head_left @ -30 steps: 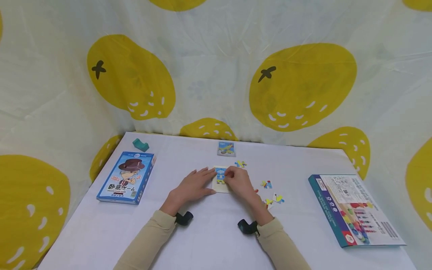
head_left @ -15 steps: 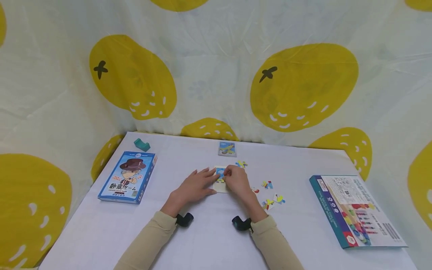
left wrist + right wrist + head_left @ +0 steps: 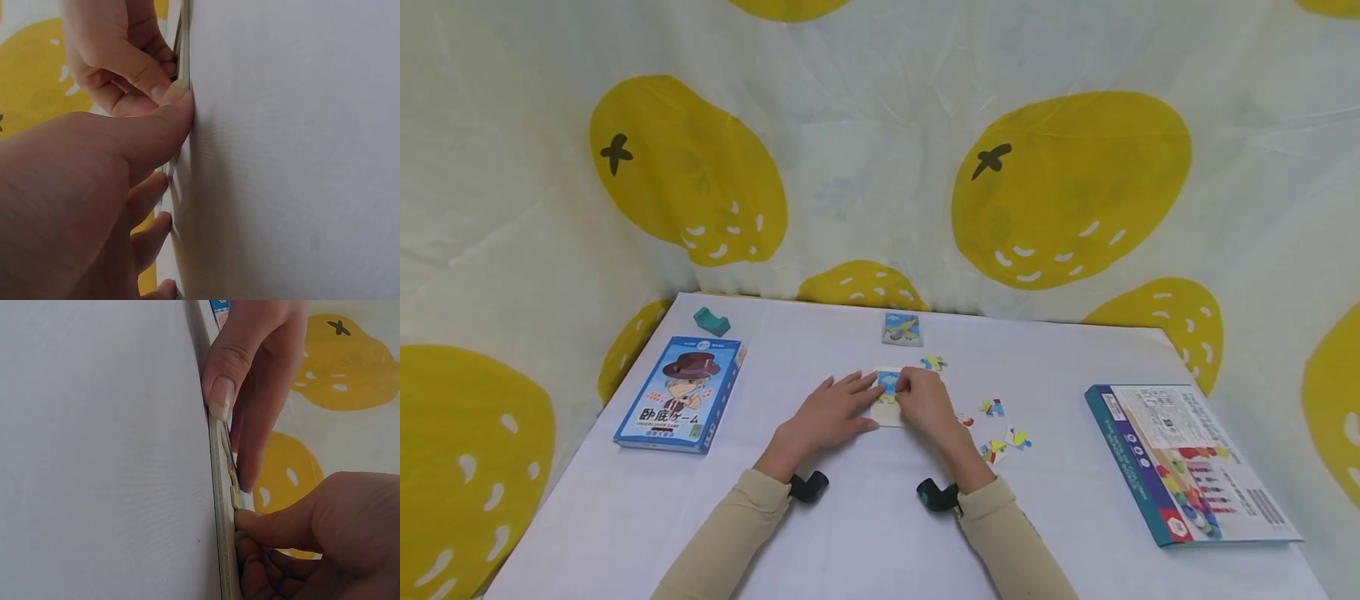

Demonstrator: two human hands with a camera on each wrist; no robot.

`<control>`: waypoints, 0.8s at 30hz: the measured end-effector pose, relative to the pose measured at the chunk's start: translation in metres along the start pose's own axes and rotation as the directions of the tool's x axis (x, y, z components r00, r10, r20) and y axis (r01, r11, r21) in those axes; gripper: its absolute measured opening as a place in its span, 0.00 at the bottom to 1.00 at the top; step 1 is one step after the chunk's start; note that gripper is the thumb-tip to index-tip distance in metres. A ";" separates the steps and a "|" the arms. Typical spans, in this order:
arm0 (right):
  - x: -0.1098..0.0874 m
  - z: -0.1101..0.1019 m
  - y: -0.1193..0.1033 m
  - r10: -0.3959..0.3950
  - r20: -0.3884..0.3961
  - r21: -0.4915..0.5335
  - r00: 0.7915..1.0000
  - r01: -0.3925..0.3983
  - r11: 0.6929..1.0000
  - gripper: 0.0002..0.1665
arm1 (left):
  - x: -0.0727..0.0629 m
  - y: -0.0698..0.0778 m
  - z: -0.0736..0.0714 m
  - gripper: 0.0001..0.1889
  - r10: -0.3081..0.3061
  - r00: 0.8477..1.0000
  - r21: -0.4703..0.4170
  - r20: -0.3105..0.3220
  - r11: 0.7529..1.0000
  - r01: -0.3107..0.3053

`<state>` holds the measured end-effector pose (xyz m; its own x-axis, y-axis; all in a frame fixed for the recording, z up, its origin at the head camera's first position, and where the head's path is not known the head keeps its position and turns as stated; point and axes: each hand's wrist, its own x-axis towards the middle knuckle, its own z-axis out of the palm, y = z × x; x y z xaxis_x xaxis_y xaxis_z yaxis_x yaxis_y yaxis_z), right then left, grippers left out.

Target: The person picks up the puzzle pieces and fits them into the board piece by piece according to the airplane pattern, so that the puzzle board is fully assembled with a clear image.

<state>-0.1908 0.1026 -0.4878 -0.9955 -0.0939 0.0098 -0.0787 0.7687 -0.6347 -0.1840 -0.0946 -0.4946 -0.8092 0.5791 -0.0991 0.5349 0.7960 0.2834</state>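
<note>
- Reaching in from the bottom edge, two beige sleeves (image 3: 1017, 537) are cut off by the frame; a black wrist camera (image 3: 808, 487) sits at each cuff, over a white-covered bench (image 3: 868, 542).
- At right, a flat teal-edged box (image 3: 1198, 467) bears print too small to read.
- Loose puzzle pieces (image 3: 1018, 439) lie right of the right forearm, one partly hidden behind it, another beyond the hand.
- The left hand (image 3: 829, 414) rests with fingers spread, tips on the left side of a pale puzzle board (image 3: 886, 415), which lies mid-bench.
- The right hand (image 3: 927, 406) covers the board's right side, thumb and curled fingers together; whether that grip pinches a piece is hidden.
- Between the hands, joined blue-and-yellow pieces (image 3: 887, 382) show only in part; both wrist views catch the board almost edge-on.
- Farther left lies a blue game box (image 3: 681, 392).
- Beyond: a small picture square (image 3: 902, 329), a teal block (image 3: 711, 322) and a fruit-print curtain (image 3: 865, 150).
</note>
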 end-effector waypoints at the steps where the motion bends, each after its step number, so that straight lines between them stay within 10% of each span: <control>1: 0.000 0.000 0.000 0.000 -0.004 -0.003 1.000 0.000 1.000 0.07 | 0.000 0.000 0.001 0.35 0.002 1.000 0.003 -0.002 1.000 -0.002; 24: 0.010 -0.004 0.008 -0.022 0.028 -0.009 0.999 0.022 1.000 0.08 | 0.004 0.000 0.001 0.35 0.026 0.999 -0.001 0.019 1.000 -0.026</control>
<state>-0.2014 0.1100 -0.4893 -0.9917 -0.1283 0.0022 -0.1013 0.7721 -0.6274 -0.1870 -0.0921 -0.4964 -0.7901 0.6029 -0.1102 0.5555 0.7804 0.2869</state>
